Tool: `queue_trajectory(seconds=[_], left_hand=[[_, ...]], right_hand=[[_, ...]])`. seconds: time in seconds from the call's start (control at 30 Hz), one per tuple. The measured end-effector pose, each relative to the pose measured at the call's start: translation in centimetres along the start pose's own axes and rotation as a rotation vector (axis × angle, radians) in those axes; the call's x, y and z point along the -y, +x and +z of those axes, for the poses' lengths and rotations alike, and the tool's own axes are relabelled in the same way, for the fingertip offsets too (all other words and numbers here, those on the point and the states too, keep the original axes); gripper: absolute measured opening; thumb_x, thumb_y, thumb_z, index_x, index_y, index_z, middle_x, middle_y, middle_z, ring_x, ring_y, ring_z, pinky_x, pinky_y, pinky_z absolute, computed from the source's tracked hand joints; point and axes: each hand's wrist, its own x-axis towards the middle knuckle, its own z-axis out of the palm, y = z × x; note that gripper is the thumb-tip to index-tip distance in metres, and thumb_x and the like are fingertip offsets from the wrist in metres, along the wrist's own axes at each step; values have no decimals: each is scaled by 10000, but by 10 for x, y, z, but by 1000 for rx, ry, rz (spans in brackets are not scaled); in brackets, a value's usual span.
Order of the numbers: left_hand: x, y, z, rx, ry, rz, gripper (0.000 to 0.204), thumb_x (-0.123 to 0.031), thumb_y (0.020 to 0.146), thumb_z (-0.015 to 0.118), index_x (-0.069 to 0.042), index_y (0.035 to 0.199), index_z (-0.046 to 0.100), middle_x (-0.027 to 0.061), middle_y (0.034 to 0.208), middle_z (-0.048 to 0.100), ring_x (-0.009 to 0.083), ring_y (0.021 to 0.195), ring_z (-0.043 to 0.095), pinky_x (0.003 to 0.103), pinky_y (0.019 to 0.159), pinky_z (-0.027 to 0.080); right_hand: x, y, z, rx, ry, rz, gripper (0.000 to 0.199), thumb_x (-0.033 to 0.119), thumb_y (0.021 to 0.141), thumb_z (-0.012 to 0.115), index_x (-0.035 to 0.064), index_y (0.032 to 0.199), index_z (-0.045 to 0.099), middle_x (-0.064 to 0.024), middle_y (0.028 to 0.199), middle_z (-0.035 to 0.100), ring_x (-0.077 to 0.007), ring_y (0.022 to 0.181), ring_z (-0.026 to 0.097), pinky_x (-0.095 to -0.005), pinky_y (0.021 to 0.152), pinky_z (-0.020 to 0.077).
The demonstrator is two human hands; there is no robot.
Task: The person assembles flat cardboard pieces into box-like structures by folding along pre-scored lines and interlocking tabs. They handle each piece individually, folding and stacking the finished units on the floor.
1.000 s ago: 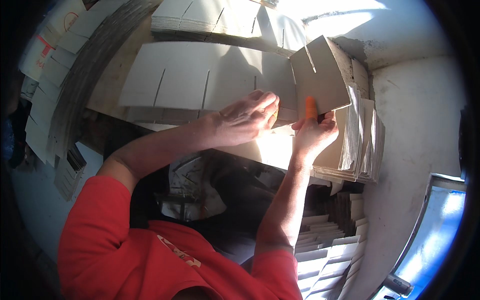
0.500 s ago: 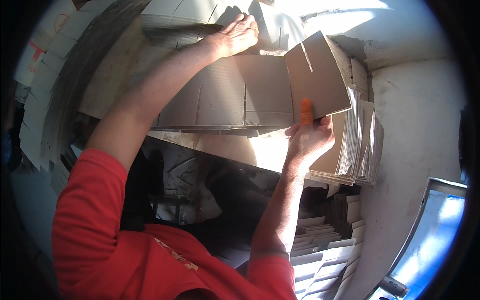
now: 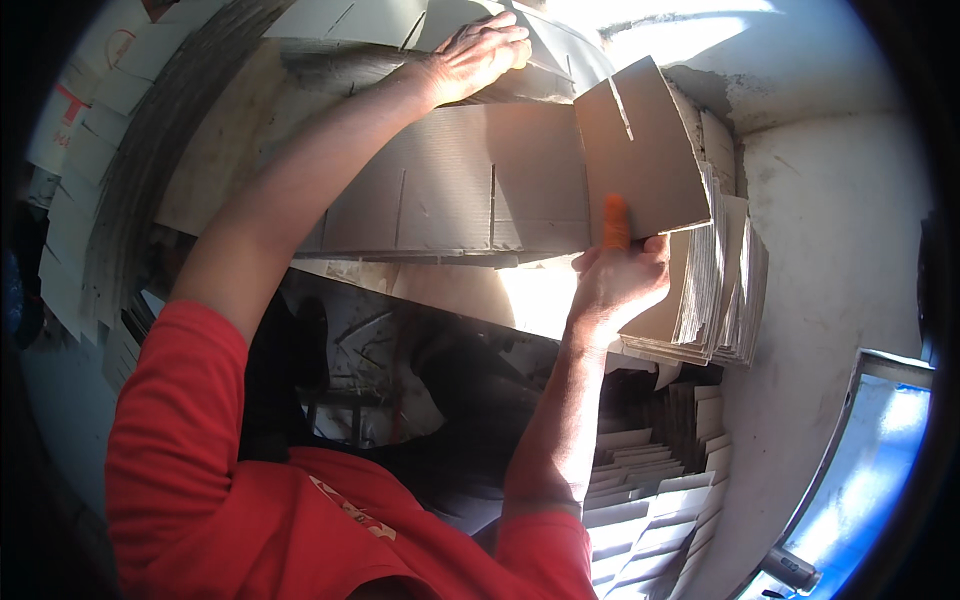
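Note:
A slotted cardboard strip [image 3: 450, 170] lies across the wooden board in front of me. My right hand [image 3: 625, 275] grips a tan slotted cardboard piece [image 3: 645, 150] at its near edge, where it overlaps the strip's right end. An orange cover sits on the thumb, which presses on the face; the other fingers are partly hidden beneath. Farther off, my left hand [image 3: 482, 60] has its fingers curled at a pale slotted cardboard sheet [image 3: 375, 22] on the far stack. That sheet bows upward near the hand, and its gripped edge is partly hidden by the fingers.
Stacked cardboard sheets [image 3: 725, 280] stand at the right, beside a pale wall [image 3: 820, 230]. More slotted cardboard [image 3: 650, 520] is piled low at the right, with a long stack [image 3: 150, 130] at the left. A blue-lit framed panel [image 3: 860, 470] stands lower right.
My left hand's fingers have curled in, and the far sheet has risen and bowed. The piece in my right hand has shifted slightly to the right.

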Motion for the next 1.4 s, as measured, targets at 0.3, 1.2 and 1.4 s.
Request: queue_trajectory(seconds=[0.3, 1.2, 1.4], left_hand=[[-29, 23, -34, -161, 82, 168, 163, -93, 827, 557, 10, 948, 527, 85, 953, 526, 229, 969, 522, 349, 799, 513], [-129, -40, -173, 215, 206, -104, 345, -120, 785, 632, 15, 1092, 553, 63, 967, 559, 186, 974, 508, 339, 849, 440], [-145, -53, -180, 283, 34, -304, 581, -299, 865, 622, 40, 1294, 427, 137, 1236, 489, 280, 1192, 439, 418, 1028, 353]], right_hand=[[-5, -2, 0, 25, -210, -39, 170, 57, 879, 660, 7, 1037, 619, -54, 712, 669, -102, 512, 550, -273, 499, 469], [83, 28, 34, 647, -915, -473, 313, 4, 808, 513, -12, 1117, 553, -250, 844, 641, -397, 815, 645, -455, 692, 503], [-4, 67, 77, 891, -942, -326, 442, -28, 800, 529, 28, 1238, 550, -227, 1035, 648, -328, 825, 675, -404, 672, 558]])
